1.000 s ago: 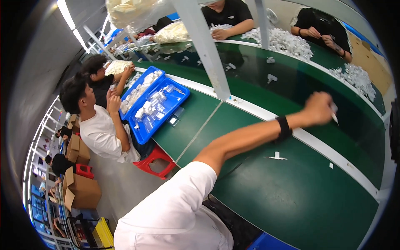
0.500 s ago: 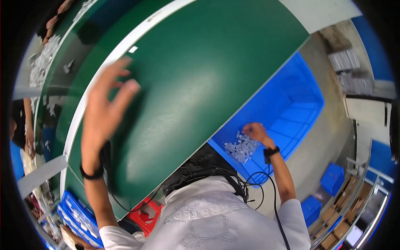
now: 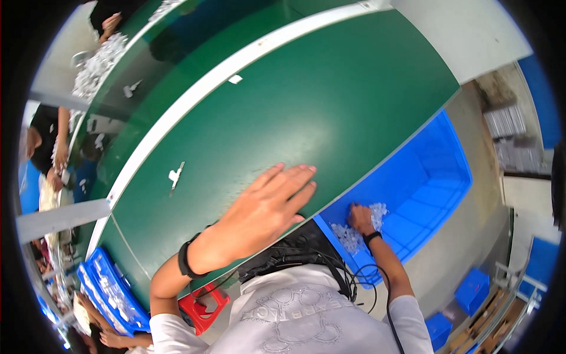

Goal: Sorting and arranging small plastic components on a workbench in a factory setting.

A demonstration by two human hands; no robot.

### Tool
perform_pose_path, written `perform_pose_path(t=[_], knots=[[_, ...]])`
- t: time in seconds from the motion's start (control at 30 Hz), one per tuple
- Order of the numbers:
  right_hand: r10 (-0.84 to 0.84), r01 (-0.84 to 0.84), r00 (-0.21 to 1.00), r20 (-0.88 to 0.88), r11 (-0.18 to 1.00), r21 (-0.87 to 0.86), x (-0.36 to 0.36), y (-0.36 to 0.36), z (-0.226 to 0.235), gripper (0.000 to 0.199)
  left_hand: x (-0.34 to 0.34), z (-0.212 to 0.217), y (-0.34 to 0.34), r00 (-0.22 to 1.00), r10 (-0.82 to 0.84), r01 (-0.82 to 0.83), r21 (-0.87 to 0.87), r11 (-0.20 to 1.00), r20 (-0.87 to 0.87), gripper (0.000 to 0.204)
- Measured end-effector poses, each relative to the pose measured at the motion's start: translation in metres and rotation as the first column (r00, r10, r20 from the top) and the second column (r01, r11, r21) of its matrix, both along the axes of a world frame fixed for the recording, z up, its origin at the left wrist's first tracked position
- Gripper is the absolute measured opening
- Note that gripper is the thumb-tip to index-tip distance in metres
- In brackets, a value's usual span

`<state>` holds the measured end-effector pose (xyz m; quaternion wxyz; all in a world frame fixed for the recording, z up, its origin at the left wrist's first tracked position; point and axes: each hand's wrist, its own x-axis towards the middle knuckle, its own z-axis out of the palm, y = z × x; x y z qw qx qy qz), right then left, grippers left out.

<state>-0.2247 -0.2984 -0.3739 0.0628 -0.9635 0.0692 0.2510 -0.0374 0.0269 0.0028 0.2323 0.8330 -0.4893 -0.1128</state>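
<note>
My left hand [image 3: 268,203] is open, palm down and fingers stretched out, over the near edge of the green table [image 3: 283,118]. It holds nothing. Down in the blue bin [image 3: 436,171] beside the table, my right hand [image 3: 361,218] is among a pile of small pale plastic pieces [image 3: 349,237]. Its fingers curl down into the pieces, and their tips are hidden, so what they grip cannot be made out. A thin white piece with a narrow stem [image 3: 175,175] lies on the table left of my left hand. Farther off is a small white scrap [image 3: 236,79].
A white rail [image 3: 177,112] borders the table's far side; beyond it other people work by a heap of white pieces [image 3: 103,65]. At lower left are a blue tray [image 3: 109,283] and a red stool [image 3: 203,310]. A black cable [image 3: 386,289] runs along my right arm.
My left hand has swung right and nearer from the table's left side, uncovering the thin white piece. My right hand has dipped into the pile. The whole view has shifted.
</note>
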Motion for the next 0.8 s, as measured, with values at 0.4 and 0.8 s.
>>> perform_pose_path(t=[0.4,0.8], knots=[[-0.645,0.162,0.764,-0.006,0.183,0.97,0.073,0.012,0.324,0.024,-0.007,-0.004,-0.016,0.965,0.026,-0.14,-0.432,0.891,-0.26,0.049],[-0.649,-0.378,0.662,0.376,0.144,0.914,0.111,0.087,0.362,0.032,-0.005,0.013,-0.036,0.687,0.007,-0.483,-0.449,0.752,-0.727,0.014]])
